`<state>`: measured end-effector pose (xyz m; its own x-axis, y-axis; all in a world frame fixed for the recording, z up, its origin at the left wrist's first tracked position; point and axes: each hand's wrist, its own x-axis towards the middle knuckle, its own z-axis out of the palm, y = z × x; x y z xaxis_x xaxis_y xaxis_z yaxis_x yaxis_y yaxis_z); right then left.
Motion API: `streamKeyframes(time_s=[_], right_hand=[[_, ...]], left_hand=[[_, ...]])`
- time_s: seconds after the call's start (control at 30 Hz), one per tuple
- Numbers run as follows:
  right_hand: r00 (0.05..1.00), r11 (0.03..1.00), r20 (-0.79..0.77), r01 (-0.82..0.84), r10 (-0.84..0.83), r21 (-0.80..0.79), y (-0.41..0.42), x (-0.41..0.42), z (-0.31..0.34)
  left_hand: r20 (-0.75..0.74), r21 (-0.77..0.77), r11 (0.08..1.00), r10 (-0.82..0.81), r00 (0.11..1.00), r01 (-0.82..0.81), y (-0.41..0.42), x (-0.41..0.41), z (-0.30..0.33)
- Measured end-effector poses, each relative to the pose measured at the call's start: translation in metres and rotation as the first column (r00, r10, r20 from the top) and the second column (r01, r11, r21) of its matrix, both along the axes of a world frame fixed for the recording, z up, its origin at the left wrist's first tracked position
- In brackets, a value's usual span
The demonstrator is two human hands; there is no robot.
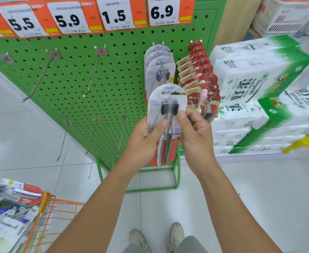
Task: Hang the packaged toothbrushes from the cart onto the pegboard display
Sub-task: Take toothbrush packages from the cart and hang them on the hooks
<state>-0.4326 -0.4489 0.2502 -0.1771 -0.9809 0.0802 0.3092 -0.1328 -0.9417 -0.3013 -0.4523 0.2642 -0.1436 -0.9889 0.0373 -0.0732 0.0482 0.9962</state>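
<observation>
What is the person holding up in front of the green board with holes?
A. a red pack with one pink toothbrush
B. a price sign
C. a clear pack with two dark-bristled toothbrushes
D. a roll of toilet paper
C: both the left hand and the right hand hold the clear plastic pack with two dark-bristled toothbrushes, in front of the green perforated pegboard.

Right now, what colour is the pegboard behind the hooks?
Green, dotted with dark holes: the pegboard, seen in the head view.
</observation>
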Motion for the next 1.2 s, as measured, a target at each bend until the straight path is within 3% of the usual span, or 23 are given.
streamKeyframes(time_s=[0.27, 0.37, 0.53, 0.63, 0.8, 1.07, 1.13, 1.2], right_hand=[[0.994, 0.994, -0.047, 0.104, -0.102, 0.041, -0.015, 0.009, -0.003], [0.979, 0.978, -0.036, 0.201, -0.199, 0.063, -0.033, 0.021, -0.004], [0.910, 0.904, 0.019, 0.409, -0.415, 0.124, -0.066, 0.048, -0.006], [0.903, 0.893, -0.002, 0.426, -0.430, 0.146, -0.075, 0.055, -0.012], [0.934, 0.916, -0.128, 0.354, -0.335, 0.189, -0.073, 0.054, -0.021], [0.956, 0.875, -0.175, 0.286, -0.235, 0.391, -0.011, 0.092, -0.055], [0.979, 0.877, -0.182, 0.165, -0.091, 0.451, 0.013, 0.124, -0.072], [0.964, 0.830, -0.173, -0.075, 0.202, 0.552, 0.032, 0.162, -0.085]], left_hand=[[0.055, 0.046, 0.996, 0.077, 0.996, -0.080, -0.011, -0.003, -0.010], [0.144, 0.065, 0.971, 0.221, 0.965, -0.232, -0.028, -0.002, -0.013], [0.140, 0.027, 0.900, 0.428, 0.893, -0.435, -0.058, -0.011, -0.009], [0.096, 0.062, 0.848, 0.521, 0.848, -0.527, -0.074, -0.017, -0.008], [0.065, 0.142, 0.810, 0.566, 0.822, -0.569, -0.091, -0.021, -0.012], [0.248, 0.108, 0.833, 0.505, 0.826, -0.542, -0.030, 0.058, -0.048], [0.261, 0.189, 0.819, 0.490, 0.832, -0.541, 0.006, 0.107, -0.076], [0.247, 0.293, 0.753, 0.535, 0.808, -0.589, 0.044, 0.161, -0.102]])
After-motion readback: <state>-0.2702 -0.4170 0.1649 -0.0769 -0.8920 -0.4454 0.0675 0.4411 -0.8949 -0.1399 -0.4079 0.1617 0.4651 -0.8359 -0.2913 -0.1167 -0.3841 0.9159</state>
